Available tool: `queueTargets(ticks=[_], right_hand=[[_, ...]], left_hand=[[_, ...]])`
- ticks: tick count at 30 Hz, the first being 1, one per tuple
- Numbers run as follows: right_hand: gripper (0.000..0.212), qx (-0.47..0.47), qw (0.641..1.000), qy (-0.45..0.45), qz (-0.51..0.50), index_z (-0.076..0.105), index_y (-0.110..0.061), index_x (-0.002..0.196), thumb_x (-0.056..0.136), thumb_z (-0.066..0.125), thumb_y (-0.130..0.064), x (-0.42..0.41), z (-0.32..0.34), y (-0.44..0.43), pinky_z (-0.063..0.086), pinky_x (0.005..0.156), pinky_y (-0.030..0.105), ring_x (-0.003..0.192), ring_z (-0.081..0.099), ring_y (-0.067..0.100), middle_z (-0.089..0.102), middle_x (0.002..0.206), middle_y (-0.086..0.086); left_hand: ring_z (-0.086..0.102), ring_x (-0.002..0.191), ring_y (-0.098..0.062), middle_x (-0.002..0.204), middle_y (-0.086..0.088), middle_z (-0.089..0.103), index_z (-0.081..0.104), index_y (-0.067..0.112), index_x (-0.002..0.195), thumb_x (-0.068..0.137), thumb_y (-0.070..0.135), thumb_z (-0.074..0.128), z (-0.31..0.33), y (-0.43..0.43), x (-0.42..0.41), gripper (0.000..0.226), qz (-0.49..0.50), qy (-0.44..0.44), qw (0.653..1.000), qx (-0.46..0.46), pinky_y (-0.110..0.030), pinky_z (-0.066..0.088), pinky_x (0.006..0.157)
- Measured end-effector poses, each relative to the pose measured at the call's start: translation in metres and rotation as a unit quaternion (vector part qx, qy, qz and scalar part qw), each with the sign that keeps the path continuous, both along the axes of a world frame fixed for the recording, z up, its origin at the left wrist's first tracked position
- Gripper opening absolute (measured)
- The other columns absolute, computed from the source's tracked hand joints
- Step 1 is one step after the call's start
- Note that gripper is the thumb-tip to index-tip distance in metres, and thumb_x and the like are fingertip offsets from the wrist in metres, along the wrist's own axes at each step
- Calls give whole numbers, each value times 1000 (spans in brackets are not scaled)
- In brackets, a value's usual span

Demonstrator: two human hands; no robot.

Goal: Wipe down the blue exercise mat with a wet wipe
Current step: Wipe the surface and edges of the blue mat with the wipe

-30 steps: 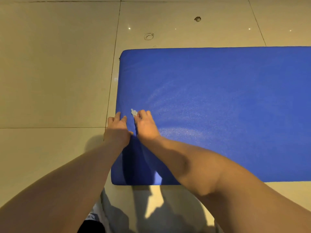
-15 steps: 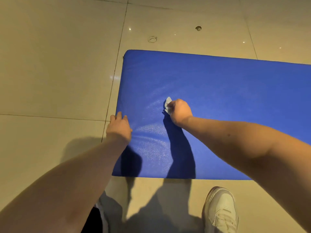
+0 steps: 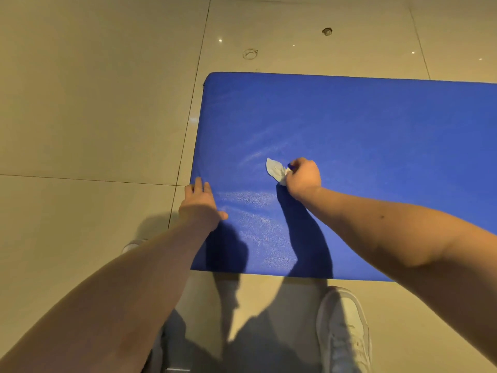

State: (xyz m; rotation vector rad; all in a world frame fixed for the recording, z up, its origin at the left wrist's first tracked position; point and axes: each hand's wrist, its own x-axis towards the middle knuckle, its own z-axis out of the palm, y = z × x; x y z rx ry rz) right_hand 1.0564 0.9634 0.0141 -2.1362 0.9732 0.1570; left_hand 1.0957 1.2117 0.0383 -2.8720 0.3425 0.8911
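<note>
The blue exercise mat [image 3: 363, 135] lies flat on the tiled floor and runs out of view to the right. My right hand [image 3: 304, 177] grips a crumpled white wet wipe [image 3: 275, 169] and holds it against the mat, left of the mat's middle. The wipe sticks out to the left of my curled fingers. My left hand [image 3: 200, 204] rests flat on the mat's left edge, fingers straight and pointing away from me. Damp streaks glisten on the mat between and below the two hands.
Beige floor tiles [image 3: 88, 103] surround the mat. My white shoe [image 3: 343, 329] stands just in front of the mat's near edge. A small ring [image 3: 250, 53] and a small hole [image 3: 327, 31] mark the floor beyond the mat's far edge.
My right hand has slid the wipe from beside my left hand to the right and away from me across the mat. My left hand has stayed on the mat's left edge.
</note>
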Motion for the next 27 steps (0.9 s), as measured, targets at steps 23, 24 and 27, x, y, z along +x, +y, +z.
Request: queueTargets(ticks=[23,24,27], right_hand=[[27,-17,922,1,388,56,-16,110,90,49,1,-1,2,134,41,66,37,77,48,29,37,101,6],[20,-26,920,12,392,54,-15,99,89,50,2,2,4,133,43,65,39,78,51,31,41,104,8],[11,-69,919,16,388,60,-6,95,88,55,0,-1,3,110,53,73,45,81,59,36,48,111,12]], left_hand=[[34,137,-30,166,-9,13,21,16,159,98,43,59,-6,35,-26,77,-67,-68,995,-21,-29,34,110],[33,138,-30,167,-8,11,19,17,160,98,43,59,-5,35,-28,77,-57,-61,996,-19,-30,36,109],[29,140,-30,167,-4,8,17,21,160,98,41,62,-5,34,-33,80,-31,-48,998,-31,-32,42,105]])
